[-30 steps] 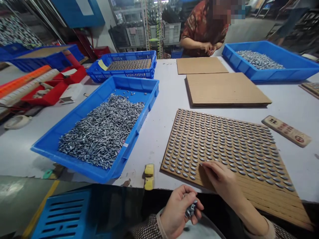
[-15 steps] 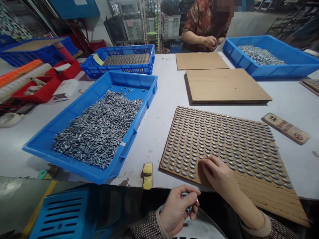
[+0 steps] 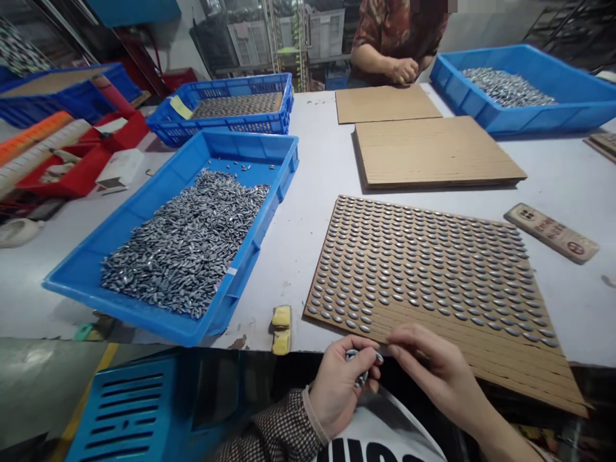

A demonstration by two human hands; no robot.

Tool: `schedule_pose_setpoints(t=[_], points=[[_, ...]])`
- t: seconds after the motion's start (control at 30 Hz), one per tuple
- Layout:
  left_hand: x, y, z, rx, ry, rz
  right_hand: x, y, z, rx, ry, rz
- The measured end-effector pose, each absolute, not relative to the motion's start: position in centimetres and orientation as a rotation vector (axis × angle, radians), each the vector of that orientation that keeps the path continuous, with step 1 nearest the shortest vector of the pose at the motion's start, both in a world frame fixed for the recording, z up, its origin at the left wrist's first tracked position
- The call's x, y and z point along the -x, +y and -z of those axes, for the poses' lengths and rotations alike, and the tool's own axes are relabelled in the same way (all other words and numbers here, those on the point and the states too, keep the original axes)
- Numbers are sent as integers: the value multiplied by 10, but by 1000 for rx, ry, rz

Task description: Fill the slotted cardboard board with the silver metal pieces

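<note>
My left hand [image 3: 344, 385] is closed around several small grey oval pieces [image 3: 359, 369], one of them poking out at the thumb and fingertips. My right hand [image 3: 437, 366] is just beside it, thumb and forefinger slightly apart, with no piece visible between them. Both hands are over the front edge of a cardboard sheet [image 3: 481, 359], which carries rows of the same glossy pointed-oval pieces. Its near strip is bare board. On the left, a blue tray [image 3: 245, 308] holds a heap of loose grey pieces [image 3: 187, 237].
Stacked cardboard sheets [image 3: 433, 154] lie behind the board. A printed tan block [image 3: 551, 232] lies to its right, a yellow object [image 3: 282, 329] to its left. Across the table, a person [image 3: 399, 45] works near another blue tray [image 3: 529, 119]. A blue basket [image 3: 226, 122] and red bins [image 3: 72, 170] stand left.
My right hand has left the rows of pieces on the board and come back toward my left hand. My left hand still holds its pieces. The view has tilted slightly.
</note>
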State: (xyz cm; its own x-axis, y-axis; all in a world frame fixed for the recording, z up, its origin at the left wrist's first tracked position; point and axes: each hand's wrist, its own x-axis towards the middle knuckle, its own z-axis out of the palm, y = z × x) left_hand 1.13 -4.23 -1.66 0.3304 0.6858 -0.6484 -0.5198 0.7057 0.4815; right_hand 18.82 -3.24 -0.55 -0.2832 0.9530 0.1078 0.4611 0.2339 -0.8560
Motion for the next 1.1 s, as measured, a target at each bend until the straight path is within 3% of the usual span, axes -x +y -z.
schedule_pose_setpoints(t=[0.53, 0.7, 0.97, 1.1], points=[[-18, -47, 19, -211, 937, -734, -187, -47, 4, 1162, -1767, -1158], [-20, -48, 22, -245, 933, -744, -188, -52, 14, 1209, -1774, -964], [-19, -48, 23, -191, 908, -651, -214, -22, 32, 1487, -1882, -345], [-20, -48, 21, -223, 903, -605, -211, -7, 42, 1445, -1997, -230]])
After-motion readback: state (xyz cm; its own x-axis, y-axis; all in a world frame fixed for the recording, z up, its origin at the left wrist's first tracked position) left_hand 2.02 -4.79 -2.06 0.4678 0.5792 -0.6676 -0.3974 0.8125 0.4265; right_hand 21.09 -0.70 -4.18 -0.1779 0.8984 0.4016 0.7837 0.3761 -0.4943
